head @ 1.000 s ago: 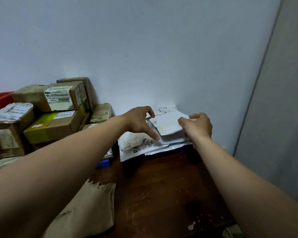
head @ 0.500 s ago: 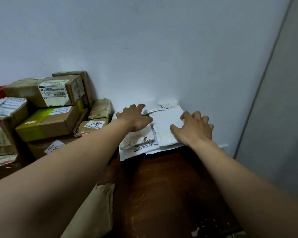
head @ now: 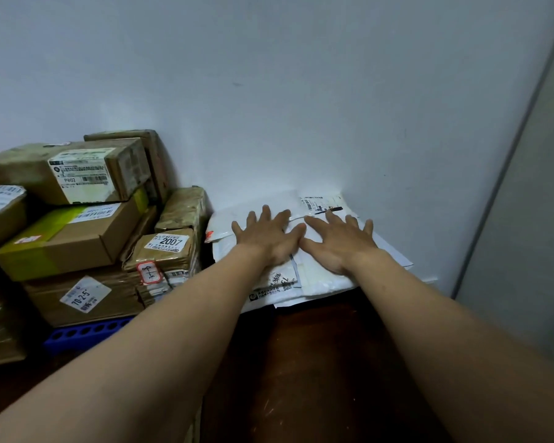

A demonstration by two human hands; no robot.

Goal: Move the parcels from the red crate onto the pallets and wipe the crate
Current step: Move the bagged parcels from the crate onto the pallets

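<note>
Right of the stacked cardboard boxes (head: 87,225), the white mailers (head: 320,276) are pressed flat by the left hand (head: 269,241) and right hand (head: 339,244), fingers spread; another crate parcel is probably needed next.

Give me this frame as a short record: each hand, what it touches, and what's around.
left hand: flat, fingers spread, pressing on the stack of white plastic mailer parcels
right hand: flat on the same stack, beside the left hand
stack place: against the pale wall
left of stack: brown cardboard boxes with white labels, on a blue plastic pallet
</note>
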